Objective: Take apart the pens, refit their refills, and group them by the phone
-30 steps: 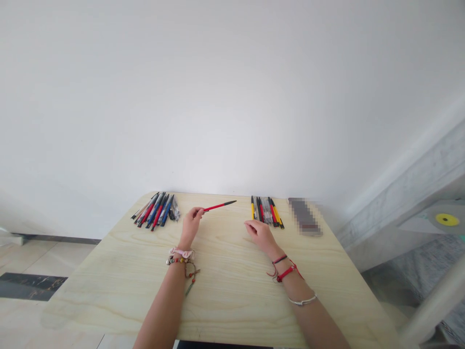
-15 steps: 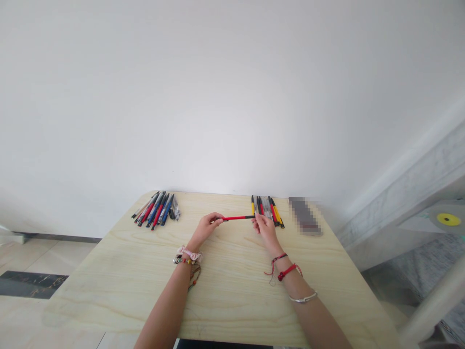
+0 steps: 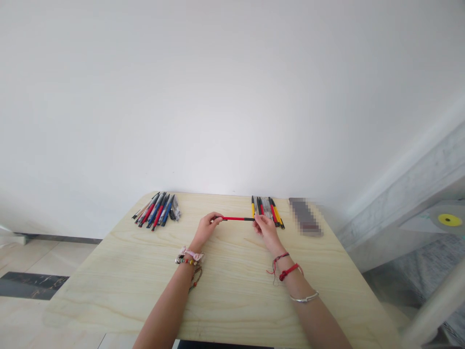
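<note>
A red pen (image 3: 235, 218) with black ends is stretched level between my two hands over the middle of the table. The fingers of my left hand (image 3: 208, 226) pinch its left end, where a black clip shows. At its other end, my right hand (image 3: 266, 228) grips the black tip between thumb and fingers. Just behind my right hand lies a row of yellow, red, black and clear pens (image 3: 276, 213). Farther off to the left of my left hand is a bunch of red, blue and clear pens (image 3: 159, 209).
The pale wooden table (image 3: 232, 281) meets a white wall (image 3: 232, 97) at its back edge. A blurred-out dark flat object (image 3: 305, 216) lies at the back right. Beyond the table's right edge are a grey ledge and a round yellow-centred thing (image 3: 449, 220).
Almost nothing differs. The red pen sits a touch lower and more level, and my right hand has shifted very slightly to the right.
</note>
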The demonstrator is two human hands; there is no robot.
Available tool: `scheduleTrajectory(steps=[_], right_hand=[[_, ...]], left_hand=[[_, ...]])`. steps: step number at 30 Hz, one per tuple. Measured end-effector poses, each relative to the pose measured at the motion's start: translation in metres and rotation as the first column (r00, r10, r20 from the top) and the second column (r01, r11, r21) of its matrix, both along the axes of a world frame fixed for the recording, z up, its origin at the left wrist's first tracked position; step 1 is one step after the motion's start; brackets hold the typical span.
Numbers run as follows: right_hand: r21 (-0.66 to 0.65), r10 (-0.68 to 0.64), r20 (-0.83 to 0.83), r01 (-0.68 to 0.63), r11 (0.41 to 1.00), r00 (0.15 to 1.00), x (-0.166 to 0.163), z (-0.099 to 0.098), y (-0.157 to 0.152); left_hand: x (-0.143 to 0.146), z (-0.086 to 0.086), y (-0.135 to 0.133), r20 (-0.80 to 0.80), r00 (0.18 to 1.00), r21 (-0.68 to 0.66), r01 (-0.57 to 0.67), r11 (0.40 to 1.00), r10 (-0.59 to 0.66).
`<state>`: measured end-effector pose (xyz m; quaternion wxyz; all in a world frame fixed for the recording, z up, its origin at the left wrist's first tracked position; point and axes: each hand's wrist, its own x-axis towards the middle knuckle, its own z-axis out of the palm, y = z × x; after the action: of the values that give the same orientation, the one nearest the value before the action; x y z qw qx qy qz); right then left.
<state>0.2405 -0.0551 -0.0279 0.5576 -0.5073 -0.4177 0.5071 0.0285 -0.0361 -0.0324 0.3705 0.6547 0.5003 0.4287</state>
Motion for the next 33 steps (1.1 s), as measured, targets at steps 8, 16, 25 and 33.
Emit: scheduleTrajectory(steps=[8,16,25,33], right_hand=[[0.013,0.021,0.104,-0.022,1.000,0.994,-0.002,0.003,-0.003],[0.043,-0.033,0.114,0.029,0.999,0.993,0.000,0.000,-0.001],[0.132,0.012,0.268,-0.049,0.990,0.963,0.001,0.002,-0.003],[0.269,0.043,0.441,-0.177,0.947,0.897,0.001,0.006,-0.009]], left_hand=[[0.003,-0.003,-0.004,-0.030,0.999,0.020,-0.013,1.000,0.013],[0.007,0.001,-0.012,-0.148,0.987,0.073,0.070,0.995,-0.059],[0.013,0.012,-0.025,-0.336,0.928,0.058,0.187,0.981,-0.157],[0.008,0.021,-0.025,-0.139,0.938,-0.235,0.281,0.931,-0.318]])
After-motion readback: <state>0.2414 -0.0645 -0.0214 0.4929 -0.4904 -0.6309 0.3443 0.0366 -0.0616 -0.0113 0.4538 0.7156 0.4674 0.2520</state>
